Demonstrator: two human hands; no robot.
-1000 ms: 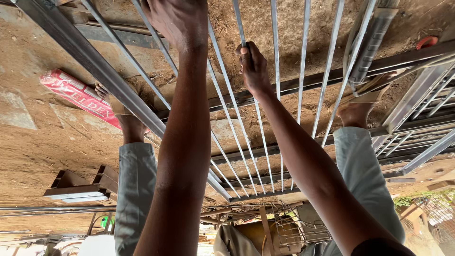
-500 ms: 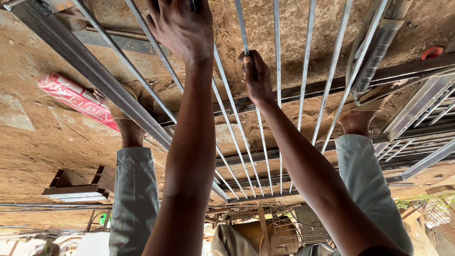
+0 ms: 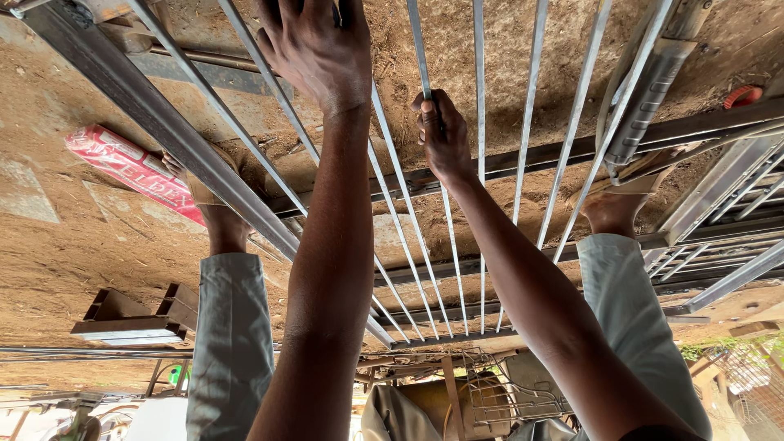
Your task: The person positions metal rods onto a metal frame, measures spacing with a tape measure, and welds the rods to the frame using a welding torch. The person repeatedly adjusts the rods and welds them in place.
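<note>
Plainly, the right hand (image 3: pixel 441 135) is clenched around one thin bar (image 3: pixel 429 73) of a steel grille (image 3: pixel 531 122) lying over the dirt floor (image 3: pixel 49 245). Beside it, the left hand (image 3: pixel 314 49) spreads over neighbouring bars; whether it grips one I cannot tell. Judging by the look, most bars already sit between the frame rails (image 3: pixel 163 122), and the held one seems under adjustment. A red packet (image 3: pixel 131 167) lies left.

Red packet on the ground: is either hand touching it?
No: the red packet lies apart, while left hand and right hand rest on grille bars.
</note>
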